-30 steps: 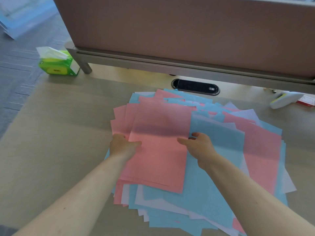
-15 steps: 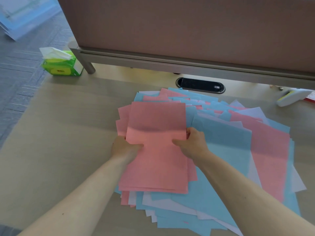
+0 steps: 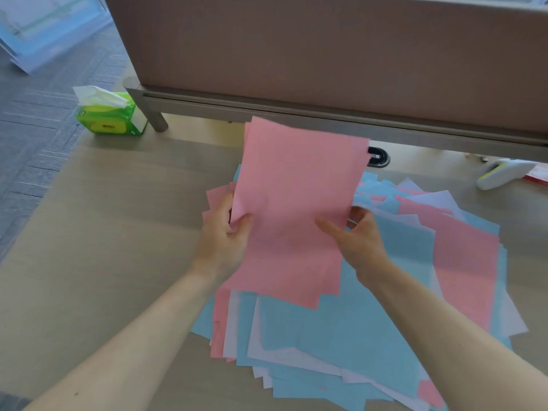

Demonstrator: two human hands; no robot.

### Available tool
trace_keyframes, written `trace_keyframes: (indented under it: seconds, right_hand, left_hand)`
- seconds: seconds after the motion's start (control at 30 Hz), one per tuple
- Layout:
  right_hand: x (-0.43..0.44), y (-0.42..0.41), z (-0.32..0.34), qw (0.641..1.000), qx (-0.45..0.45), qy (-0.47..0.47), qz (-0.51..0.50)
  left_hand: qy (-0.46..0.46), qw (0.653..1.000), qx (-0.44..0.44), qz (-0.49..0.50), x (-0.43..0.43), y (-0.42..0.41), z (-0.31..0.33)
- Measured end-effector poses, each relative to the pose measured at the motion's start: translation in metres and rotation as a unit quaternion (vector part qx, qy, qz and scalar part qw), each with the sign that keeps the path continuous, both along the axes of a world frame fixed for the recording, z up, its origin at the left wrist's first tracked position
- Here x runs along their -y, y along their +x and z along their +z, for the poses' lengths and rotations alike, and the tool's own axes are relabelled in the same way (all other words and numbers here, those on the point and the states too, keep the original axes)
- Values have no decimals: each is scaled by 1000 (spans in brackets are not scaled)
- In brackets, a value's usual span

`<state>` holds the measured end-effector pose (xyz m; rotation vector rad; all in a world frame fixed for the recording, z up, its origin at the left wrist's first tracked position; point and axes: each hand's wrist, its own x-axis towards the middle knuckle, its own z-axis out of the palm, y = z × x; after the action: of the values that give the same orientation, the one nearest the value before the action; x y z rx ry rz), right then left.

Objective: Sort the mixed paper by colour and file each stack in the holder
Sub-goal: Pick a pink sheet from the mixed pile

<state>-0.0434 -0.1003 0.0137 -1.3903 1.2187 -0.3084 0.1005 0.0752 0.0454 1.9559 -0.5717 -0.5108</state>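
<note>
Both hands are on a bundle of pink sheets (image 3: 293, 209), which I am holding up off the tabletop (image 3: 103, 247) with its top end leaning toward the far edge. My left hand (image 3: 225, 235) pinches the bundle's left edge, thumb on the face toward me and the other fingers curled round behind. My right hand (image 3: 358, 238) takes the right edge the same way: the thumb lies flat across the pink face and the fingers are tucked behind, with only their tips showing. The bundle is several sheets thick and not squared, with stepped corners at its top and bottom ends. I cannot tell how many sheets it holds.

Beneath it and to the right lies the mixed pile (image 3: 341, 330), a loose fan of blue, pink and white paper spread over the middle of the tabletop and reaching close to the near edge. A large blue sheet lies uppermost by my wrists, and a long pink one lies toward the right side. The lower end of the held bundle overlaps the pile in my view; I cannot tell whether it touches.

At the far left corner stands a green tissue pack (image 3: 109, 117) with a white tissue sticking up. A brown partition panel (image 3: 326, 54) runs along the far edge. A dark cable port (image 3: 378, 157) peeks out past the bundle's top right corner. Toward the far right corner a white and yellow-green handheld device (image 3: 501, 173) lies apart from the paper.
</note>
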Motion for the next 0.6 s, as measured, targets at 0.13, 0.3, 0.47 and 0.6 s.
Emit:
trace_keyframes:
  seconds: [0.13,0.3,0.47,0.6]
  right_hand:
    - [10,-1,28,993,117,-22,-1]
    - [14,1,64,963,235,-130,-8]
    - [11,-21,62,966,223,-126,37]
    - [5,-32,39,981,155,-103,55]
  left_hand:
    - [-83,996,-20,27,21,1,23]
    - [-181,982,-2,60,37,-2,46]
    - [-110,992,11,58,23,-9,29]
    - [-80,993,-46,80,17,-21,14]
